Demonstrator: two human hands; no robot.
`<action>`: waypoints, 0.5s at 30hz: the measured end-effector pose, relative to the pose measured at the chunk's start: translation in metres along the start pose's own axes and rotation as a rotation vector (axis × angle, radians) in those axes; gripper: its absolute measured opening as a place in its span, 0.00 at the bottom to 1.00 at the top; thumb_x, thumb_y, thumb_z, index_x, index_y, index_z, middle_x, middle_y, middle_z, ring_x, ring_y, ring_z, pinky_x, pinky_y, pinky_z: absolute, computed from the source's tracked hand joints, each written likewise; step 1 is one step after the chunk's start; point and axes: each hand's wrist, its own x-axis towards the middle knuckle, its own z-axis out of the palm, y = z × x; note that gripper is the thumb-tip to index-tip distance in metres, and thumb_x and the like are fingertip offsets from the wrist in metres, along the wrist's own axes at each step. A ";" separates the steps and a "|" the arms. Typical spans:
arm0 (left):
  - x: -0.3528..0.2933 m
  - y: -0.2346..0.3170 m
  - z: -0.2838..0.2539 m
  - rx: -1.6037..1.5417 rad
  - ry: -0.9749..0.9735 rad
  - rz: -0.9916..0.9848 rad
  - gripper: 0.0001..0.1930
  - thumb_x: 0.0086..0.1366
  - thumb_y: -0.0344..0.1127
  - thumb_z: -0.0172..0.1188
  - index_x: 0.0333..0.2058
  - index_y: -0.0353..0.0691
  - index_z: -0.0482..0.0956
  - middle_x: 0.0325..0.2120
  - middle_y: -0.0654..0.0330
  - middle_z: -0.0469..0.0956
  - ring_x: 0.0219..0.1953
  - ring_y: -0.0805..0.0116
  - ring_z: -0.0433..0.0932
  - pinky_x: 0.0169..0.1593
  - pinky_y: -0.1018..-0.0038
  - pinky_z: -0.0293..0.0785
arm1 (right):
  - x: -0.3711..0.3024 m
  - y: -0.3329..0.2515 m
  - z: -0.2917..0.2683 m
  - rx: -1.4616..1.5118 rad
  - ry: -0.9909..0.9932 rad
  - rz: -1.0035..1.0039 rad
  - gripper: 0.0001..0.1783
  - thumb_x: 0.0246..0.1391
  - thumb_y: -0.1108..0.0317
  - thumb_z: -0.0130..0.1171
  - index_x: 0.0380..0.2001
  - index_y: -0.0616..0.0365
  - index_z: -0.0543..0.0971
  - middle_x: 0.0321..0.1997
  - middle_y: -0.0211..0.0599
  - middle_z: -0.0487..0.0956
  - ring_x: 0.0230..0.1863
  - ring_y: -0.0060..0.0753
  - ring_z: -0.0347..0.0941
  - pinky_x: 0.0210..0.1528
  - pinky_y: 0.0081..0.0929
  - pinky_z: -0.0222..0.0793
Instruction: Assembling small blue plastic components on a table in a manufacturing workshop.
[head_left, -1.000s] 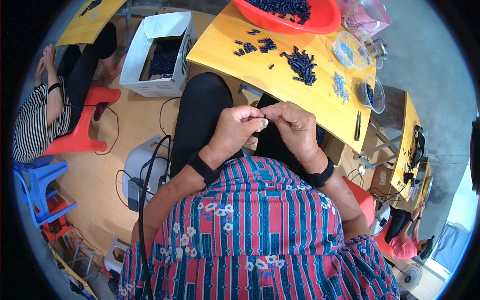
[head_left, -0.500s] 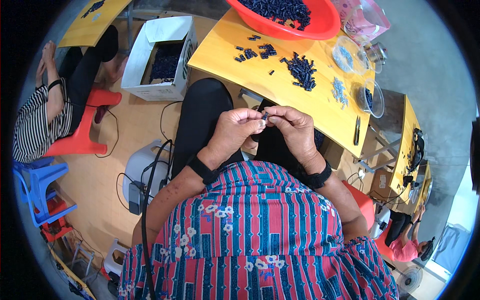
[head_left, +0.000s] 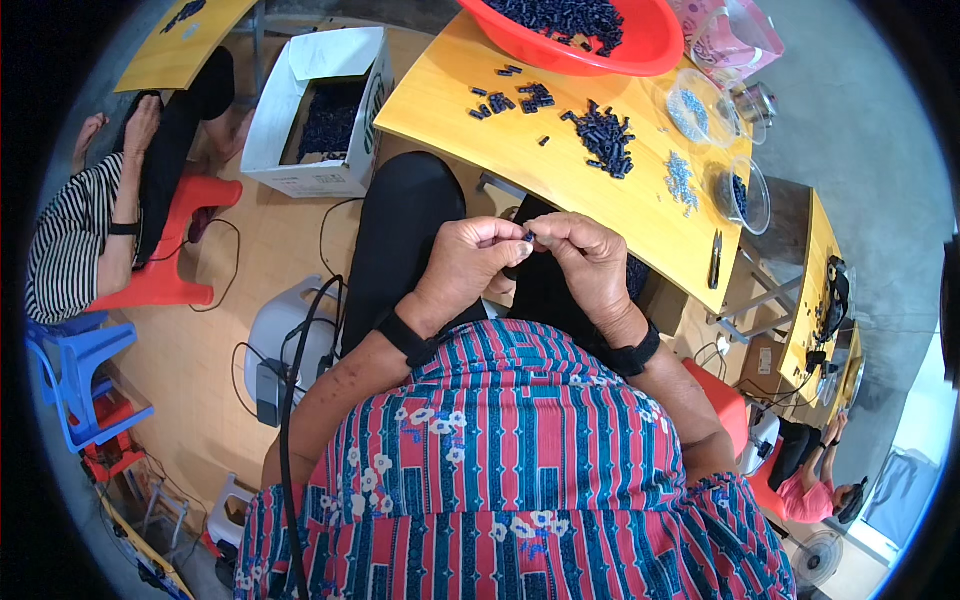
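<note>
Above my lap, my left hand (head_left: 468, 258) pinches a small dark part (head_left: 529, 237), mostly hidden by the fingertips. Meeting it there, my right hand (head_left: 583, 255) is closed too, thumb and forefinger pressed at the same part. Whether the right fingers hold a separate tiny piece cannot be made out. On the yellow table (head_left: 440, 110) ahead lie a pile of dark blue small plastic parts (head_left: 604, 140), a few short rows of similar parts (head_left: 497, 102) and a patch of small pale clear-blue pieces (head_left: 680, 182).
A red basin (head_left: 640, 55) of dark parts stands at the table's back. Clear tubs (head_left: 757, 205) and pliers (head_left: 715, 260) lie along its right side. A white carton (head_left: 300, 180) stands on the floor. A co-worker in a striped top (head_left: 75, 250) sits at left.
My fingertips have shifted slightly around the small part, which now shows less between them. The co-worker at left has moved their arms and hands.
</note>
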 end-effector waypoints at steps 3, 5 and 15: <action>-0.001 -0.001 -0.001 0.003 0.007 0.003 0.06 0.61 0.27 0.62 0.37 0.32 0.80 0.27 0.66 0.79 0.29 0.82 0.73 0.34 0.84 0.70 | 0.001 -0.001 0.002 -0.075 -0.008 -0.106 0.10 0.51 0.85 0.56 0.34 0.62 0.82 0.35 0.40 0.82 0.36 0.30 0.80 0.41 0.21 0.76; -0.001 -0.005 -0.001 -0.002 0.017 0.075 0.07 0.61 0.28 0.62 0.37 0.32 0.81 0.25 0.64 0.78 0.23 0.82 0.76 0.23 0.84 0.78 | 0.003 0.000 0.002 -0.122 -0.018 -0.169 0.09 0.51 0.84 0.57 0.33 0.61 0.82 0.35 0.40 0.82 0.36 0.32 0.81 0.41 0.22 0.76; 0.009 -0.003 -0.001 0.020 0.008 0.133 0.07 0.61 0.27 0.62 0.37 0.31 0.80 0.25 0.63 0.80 0.26 0.81 0.78 0.24 0.83 0.77 | 0.007 -0.001 -0.002 -0.080 0.000 -0.124 0.08 0.50 0.82 0.60 0.34 0.61 0.82 0.37 0.40 0.83 0.39 0.33 0.80 0.43 0.23 0.74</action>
